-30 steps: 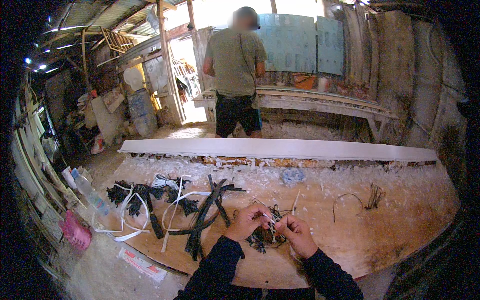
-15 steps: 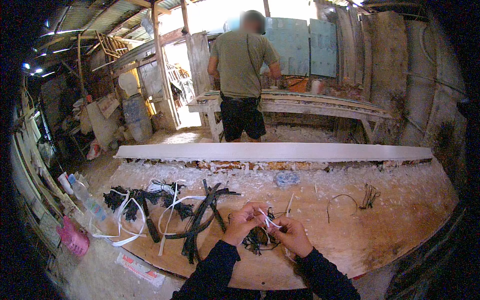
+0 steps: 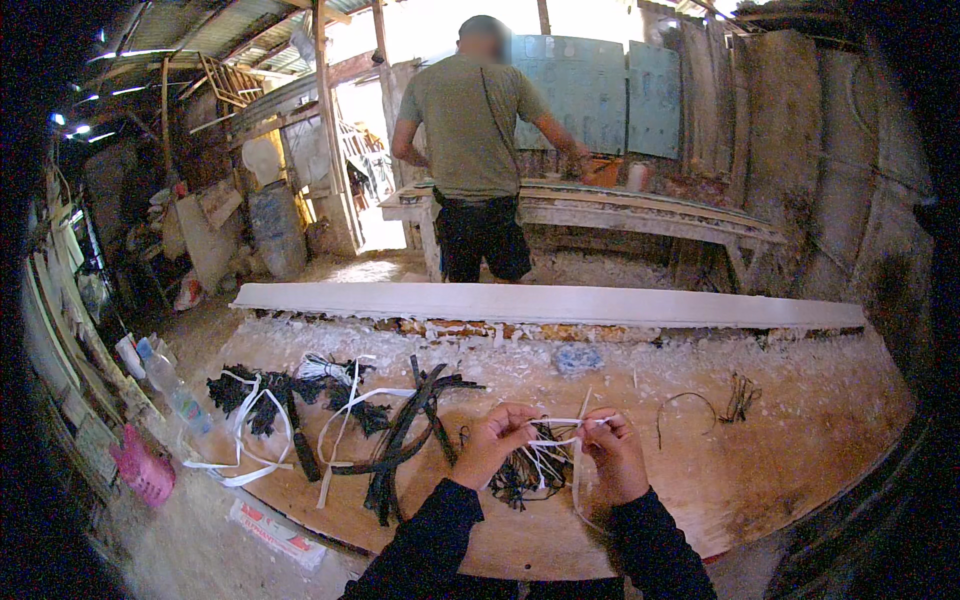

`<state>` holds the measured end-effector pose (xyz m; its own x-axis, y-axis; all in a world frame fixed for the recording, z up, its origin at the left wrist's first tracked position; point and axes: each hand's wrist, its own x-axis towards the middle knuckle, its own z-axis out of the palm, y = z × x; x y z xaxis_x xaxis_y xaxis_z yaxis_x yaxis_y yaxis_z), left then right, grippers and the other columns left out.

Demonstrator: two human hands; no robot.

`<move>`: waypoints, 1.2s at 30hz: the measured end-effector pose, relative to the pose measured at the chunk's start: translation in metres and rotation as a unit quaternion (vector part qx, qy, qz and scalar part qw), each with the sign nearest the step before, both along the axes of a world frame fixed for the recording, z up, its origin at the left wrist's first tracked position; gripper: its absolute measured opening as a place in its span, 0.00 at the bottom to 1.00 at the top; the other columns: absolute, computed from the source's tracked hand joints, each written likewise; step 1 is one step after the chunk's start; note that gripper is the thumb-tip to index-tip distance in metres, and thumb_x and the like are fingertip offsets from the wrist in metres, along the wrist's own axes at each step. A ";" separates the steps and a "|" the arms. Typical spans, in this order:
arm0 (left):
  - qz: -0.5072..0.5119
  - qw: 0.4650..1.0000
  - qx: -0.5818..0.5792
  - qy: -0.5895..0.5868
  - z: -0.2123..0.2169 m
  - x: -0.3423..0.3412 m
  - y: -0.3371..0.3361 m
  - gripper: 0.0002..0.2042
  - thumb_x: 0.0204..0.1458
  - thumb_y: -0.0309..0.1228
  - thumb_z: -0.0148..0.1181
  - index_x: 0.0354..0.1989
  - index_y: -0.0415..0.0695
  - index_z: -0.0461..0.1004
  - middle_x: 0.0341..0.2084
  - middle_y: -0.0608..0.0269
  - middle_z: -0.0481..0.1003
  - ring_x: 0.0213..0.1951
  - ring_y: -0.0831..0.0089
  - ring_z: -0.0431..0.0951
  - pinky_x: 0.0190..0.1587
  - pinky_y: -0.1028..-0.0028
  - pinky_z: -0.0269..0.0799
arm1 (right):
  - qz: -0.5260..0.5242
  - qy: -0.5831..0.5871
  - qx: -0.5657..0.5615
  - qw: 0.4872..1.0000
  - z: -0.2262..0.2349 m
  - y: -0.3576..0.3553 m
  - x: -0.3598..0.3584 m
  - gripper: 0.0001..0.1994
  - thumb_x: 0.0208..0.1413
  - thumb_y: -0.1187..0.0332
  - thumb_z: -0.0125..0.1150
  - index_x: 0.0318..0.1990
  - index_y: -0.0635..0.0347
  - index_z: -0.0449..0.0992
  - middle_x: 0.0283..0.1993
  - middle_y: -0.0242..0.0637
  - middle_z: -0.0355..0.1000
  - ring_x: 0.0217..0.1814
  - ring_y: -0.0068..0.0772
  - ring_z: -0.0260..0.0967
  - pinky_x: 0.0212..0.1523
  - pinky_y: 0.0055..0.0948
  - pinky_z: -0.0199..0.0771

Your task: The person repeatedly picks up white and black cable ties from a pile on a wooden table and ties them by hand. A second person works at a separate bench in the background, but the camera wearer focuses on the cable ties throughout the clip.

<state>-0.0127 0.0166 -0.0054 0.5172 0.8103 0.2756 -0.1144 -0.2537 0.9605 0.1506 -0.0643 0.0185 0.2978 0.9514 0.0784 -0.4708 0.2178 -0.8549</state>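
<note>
Left hand (image 3: 488, 447) and right hand (image 3: 618, 458) with fingers clamped on a thin white cord (image 3: 562, 421), its two strands stretched nearly level between them, smooth and narrow, above a tangled dark bundle (image 3: 512, 482) on the wooden surface (image 3: 800, 450), black strips (image 3: 383, 485) lying to the left.

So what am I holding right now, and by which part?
A white cord, pinched by the left hand and the right hand, with a stretch spanning between them. Whether either grips an end can't be told.
</note>
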 end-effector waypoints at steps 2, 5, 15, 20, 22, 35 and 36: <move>0.022 0.990 -0.101 -0.097 -0.003 0.002 0.000 0.09 0.48 0.24 0.54 0.38 0.40 0.68 0.28 0.66 0.71 0.31 0.80 0.71 0.34 0.81 0.69 | -0.023 0.029 -0.005 0.999 0.008 -0.004 0.001 0.08 0.49 0.70 0.55 0.37 0.59 0.70 0.32 0.33 0.71 0.33 0.21 0.66 0.34 0.21 0.65; 0.057 0.986 -0.123 -0.096 -0.007 0.002 0.004 0.08 0.47 0.24 0.55 0.36 0.40 0.68 0.27 0.65 0.71 0.30 0.80 0.72 0.29 0.82 0.70 | 0.074 0.083 0.054 0.992 0.016 -0.014 -0.001 0.11 0.49 0.69 0.55 0.40 0.62 0.70 0.37 0.36 0.71 0.39 0.25 0.68 0.41 0.26 0.67; 0.153 0.982 -0.106 0.023 0.002 -0.004 0.001 0.08 0.45 0.33 0.60 0.27 0.41 0.70 0.20 0.69 0.70 0.21 0.83 0.67 0.18 0.84 0.62 | 0.114 -0.174 0.036 0.978 0.003 -0.008 0.006 0.09 0.43 0.76 0.60 0.35 0.64 0.74 0.29 0.37 0.73 0.35 0.28 0.70 0.43 0.26 0.66; 0.035 0.993 -0.064 0.090 0.012 -0.002 -0.007 0.10 0.43 0.35 0.62 0.25 0.42 0.71 0.17 0.72 0.68 0.19 0.85 0.64 0.19 0.84 0.59 | -0.027 -0.276 0.091 0.957 -0.008 0.000 -0.004 0.11 0.37 0.79 0.63 0.31 0.62 0.69 0.25 0.30 0.67 0.28 0.23 0.66 0.34 0.21 0.67; -0.063 0.990 -0.052 0.112 0.012 0.000 -0.013 0.10 0.43 0.35 0.62 0.25 0.42 0.71 0.17 0.72 0.68 0.20 0.85 0.63 0.20 0.83 0.59 | -0.096 -0.297 0.061 0.948 -0.012 0.007 -0.004 0.12 0.37 0.80 0.63 0.30 0.60 0.67 0.25 0.28 0.65 0.27 0.22 0.64 0.31 0.20 0.66; -0.097 0.991 -0.061 0.066 0.009 -0.005 -0.015 0.07 0.47 0.30 0.57 0.22 0.45 0.65 0.15 0.76 0.62 0.15 0.88 0.60 0.16 0.85 0.54 | -0.281 -0.478 0.116 0.824 -0.019 0.013 0.016 0.06 0.41 0.73 0.62 0.29 0.60 0.76 0.35 0.37 0.66 0.41 0.31 0.63 0.42 0.26 0.63; -0.041 0.996 -0.074 0.031 0.008 -0.004 -0.013 0.07 0.46 0.30 0.57 0.22 0.45 0.65 0.15 0.75 0.62 0.15 0.88 0.60 0.16 0.85 0.54 | -0.254 -0.468 0.110 0.839 -0.022 0.015 0.017 0.05 0.41 0.73 0.62 0.28 0.60 0.76 0.35 0.37 0.66 0.41 0.31 0.63 0.42 0.26 0.63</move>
